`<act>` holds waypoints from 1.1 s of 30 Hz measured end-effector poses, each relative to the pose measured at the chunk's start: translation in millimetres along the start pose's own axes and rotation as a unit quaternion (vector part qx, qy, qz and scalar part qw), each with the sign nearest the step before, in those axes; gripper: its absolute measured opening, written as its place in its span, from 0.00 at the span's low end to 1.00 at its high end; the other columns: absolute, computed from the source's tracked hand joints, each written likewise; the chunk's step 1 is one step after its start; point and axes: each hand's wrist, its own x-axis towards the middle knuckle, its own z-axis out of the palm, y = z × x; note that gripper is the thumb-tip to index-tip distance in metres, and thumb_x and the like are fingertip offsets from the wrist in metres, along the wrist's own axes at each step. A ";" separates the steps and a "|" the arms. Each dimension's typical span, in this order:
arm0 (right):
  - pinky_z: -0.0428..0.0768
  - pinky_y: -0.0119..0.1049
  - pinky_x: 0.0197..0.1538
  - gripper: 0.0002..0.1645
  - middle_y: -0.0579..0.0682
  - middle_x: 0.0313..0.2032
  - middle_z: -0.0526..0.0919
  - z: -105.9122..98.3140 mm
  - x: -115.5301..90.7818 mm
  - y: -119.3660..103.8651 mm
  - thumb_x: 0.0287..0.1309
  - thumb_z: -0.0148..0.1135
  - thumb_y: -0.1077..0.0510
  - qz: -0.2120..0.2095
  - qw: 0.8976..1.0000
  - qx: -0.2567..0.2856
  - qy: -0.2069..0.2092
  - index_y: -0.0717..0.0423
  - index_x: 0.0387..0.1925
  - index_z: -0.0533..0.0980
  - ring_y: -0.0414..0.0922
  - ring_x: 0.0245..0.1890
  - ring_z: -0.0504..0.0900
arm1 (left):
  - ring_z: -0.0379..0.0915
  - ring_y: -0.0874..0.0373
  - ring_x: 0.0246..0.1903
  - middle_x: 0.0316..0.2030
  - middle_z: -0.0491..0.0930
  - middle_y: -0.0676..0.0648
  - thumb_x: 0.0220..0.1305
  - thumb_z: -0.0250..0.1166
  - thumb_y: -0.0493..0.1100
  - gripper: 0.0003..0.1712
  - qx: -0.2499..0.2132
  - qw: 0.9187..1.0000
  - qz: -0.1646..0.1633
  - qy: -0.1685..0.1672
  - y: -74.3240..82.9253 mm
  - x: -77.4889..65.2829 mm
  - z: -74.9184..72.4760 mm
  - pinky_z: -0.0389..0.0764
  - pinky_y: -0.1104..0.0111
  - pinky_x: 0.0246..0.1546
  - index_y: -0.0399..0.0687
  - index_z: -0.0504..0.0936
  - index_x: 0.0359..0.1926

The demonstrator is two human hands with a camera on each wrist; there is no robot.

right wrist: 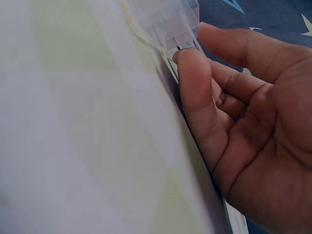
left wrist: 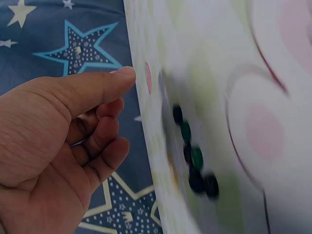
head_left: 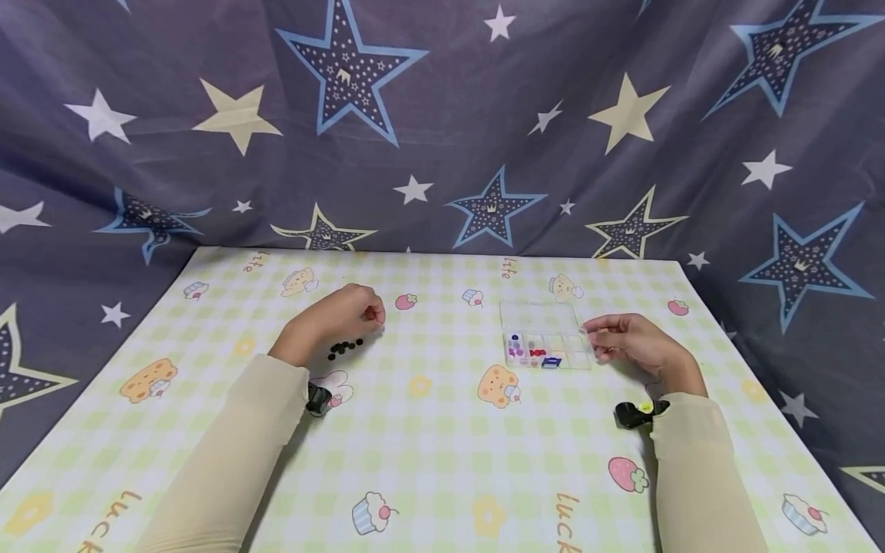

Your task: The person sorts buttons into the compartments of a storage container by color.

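My left hand is over the far left of the table with its fingers curled and its thumb extended. Whether anything sits between thumb and index finger I cannot tell. Several small dark beads lie loosely grouped beside that hand; in the left wrist view, some beads look dark green. A clear divided plastic box rests on the table at right, its lid laid back. Thumb and fingers of my right hand hold the box's right edge; this grip also shows at the box in the right wrist view.
Inside the box are purple pieces, red pieces and a blue piece. A checked cloth with printed cartoons covers the table. Behind hangs a dark star-patterned curtain. Black straps with small devices are on both wrists.
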 end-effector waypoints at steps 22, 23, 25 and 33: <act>0.85 0.37 0.40 0.29 0.53 0.39 0.81 -0.1 -1.9 0.3 0.71 0.60 0.63 -0.006 1.000 0.000 -0.008 0.76 0.66 0.66 0.43 0.33 0.81 | 0.71 0.61 0.30 0.29 0.78 0.54 0.65 0.69 0.34 0.08 0.002 1.000 0.020 -0.012 -37.5 -35.6 -7.3 0.75 0.63 0.37 0.49 0.85 0.30; 0.85 0.37 0.40 0.29 0.53 0.39 0.81 0.1 -2.0 0.3 0.71 0.60 0.63 -0.006 1.000 0.000 -0.008 0.76 0.66 0.66 0.43 0.33 0.81 | 0.71 0.61 0.30 0.29 0.78 0.54 0.66 0.69 0.34 0.08 0.001 1.000 0.020 -0.014 -37.5 -35.8 -6.8 0.75 0.63 0.37 0.49 0.85 0.30; 0.85 0.36 0.40 0.28 0.53 0.38 0.81 0.1 -1.8 -0.3 0.71 0.60 0.64 -0.007 1.000 -0.002 -0.007 0.76 0.66 0.66 0.43 0.33 0.81 | 0.71 0.61 0.30 0.29 0.78 0.55 0.66 0.69 0.35 0.07 -0.003 1.000 0.020 -0.019 -37.0 -36.5 -6.7 0.75 0.64 0.37 0.50 0.85 0.31; 0.85 0.36 0.40 0.28 0.52 0.38 0.81 0.2 -1.9 -2.5 0.71 0.59 0.65 -0.006 1.000 -0.003 -0.005 0.77 0.65 0.66 0.42 0.32 0.81 | 0.72 0.61 0.28 0.29 0.78 0.56 0.65 0.71 0.37 0.06 -0.014 0.999 0.018 -0.047 -37.4 -37.1 -4.6 0.76 0.65 0.35 0.52 0.86 0.31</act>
